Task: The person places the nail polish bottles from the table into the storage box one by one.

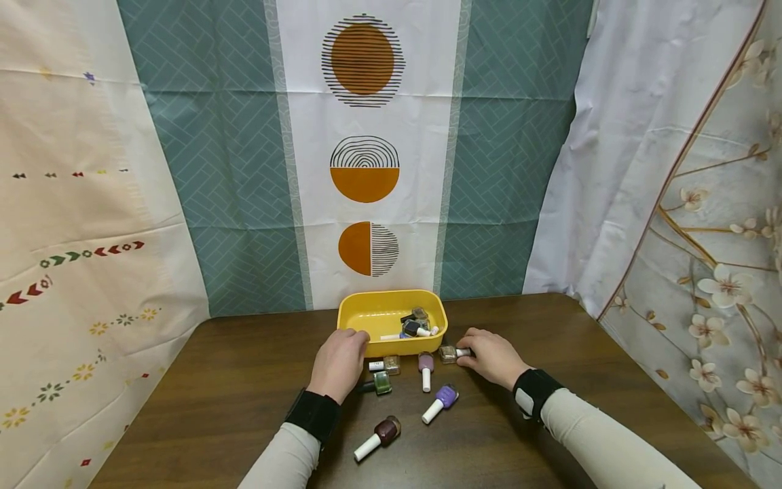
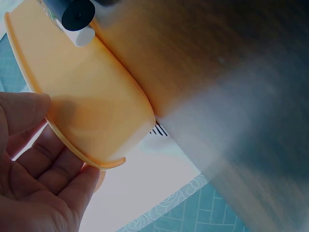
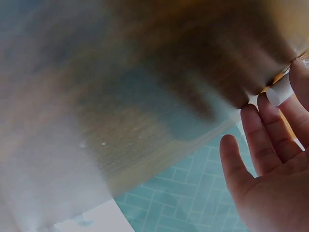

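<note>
My left hand (image 1: 339,363) holds the near left rim of a yellow plastic bin (image 1: 357,348). In the left wrist view, the thumb lies on the inside of the bin wall (image 2: 91,92) and the fingers are behind it. Just right of the bin, my right hand (image 1: 491,356) pinches the white cap of a gold glitter nail polish bottle (image 1: 448,354) lying on the table. The right wrist view shows the white cap (image 3: 280,91) between thumb and fingers, with the bottle mostly cut off. Inside the bin, several nail polish bottles (image 1: 412,329) are heaped on the right.
On the brown table (image 1: 256,380) lie more nail polish bottles: glitter (image 1: 392,365), green (image 1: 382,383), mauve (image 1: 425,362), purple (image 1: 447,396) and dark maroon (image 1: 387,430). A patterned curtain (image 1: 366,204) hangs behind the table's far edge.
</note>
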### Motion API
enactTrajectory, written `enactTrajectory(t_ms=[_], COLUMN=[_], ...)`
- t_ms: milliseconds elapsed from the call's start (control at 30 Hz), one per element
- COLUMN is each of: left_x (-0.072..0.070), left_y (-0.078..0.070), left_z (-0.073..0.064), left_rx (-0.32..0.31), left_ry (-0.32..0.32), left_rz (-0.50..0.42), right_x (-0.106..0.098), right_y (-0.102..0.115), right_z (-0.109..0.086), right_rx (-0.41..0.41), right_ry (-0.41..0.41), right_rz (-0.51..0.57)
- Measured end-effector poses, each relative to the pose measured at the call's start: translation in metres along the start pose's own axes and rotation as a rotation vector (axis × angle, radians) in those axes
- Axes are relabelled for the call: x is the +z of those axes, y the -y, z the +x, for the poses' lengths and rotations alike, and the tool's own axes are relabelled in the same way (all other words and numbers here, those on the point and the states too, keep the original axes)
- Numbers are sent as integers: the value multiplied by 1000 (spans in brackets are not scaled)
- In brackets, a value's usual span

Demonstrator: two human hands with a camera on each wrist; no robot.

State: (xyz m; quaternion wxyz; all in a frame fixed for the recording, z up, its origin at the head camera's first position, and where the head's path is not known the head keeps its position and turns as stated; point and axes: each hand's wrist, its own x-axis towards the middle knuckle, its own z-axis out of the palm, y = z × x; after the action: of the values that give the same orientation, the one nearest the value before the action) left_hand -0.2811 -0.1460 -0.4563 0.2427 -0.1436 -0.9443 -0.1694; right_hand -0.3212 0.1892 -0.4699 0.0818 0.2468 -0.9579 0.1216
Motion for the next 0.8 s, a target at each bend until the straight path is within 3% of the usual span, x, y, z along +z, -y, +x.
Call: enactTrajectory(t_ms=[800], left_x=[0], left_y=[-1], left_z=[0], left_rx=[7], left_ry=[-11], left_rz=[1], right_x=[0], right_y=[1], right_z=[-1], right_rx=[-24], right_ry=[-49], right_rz=[-30])
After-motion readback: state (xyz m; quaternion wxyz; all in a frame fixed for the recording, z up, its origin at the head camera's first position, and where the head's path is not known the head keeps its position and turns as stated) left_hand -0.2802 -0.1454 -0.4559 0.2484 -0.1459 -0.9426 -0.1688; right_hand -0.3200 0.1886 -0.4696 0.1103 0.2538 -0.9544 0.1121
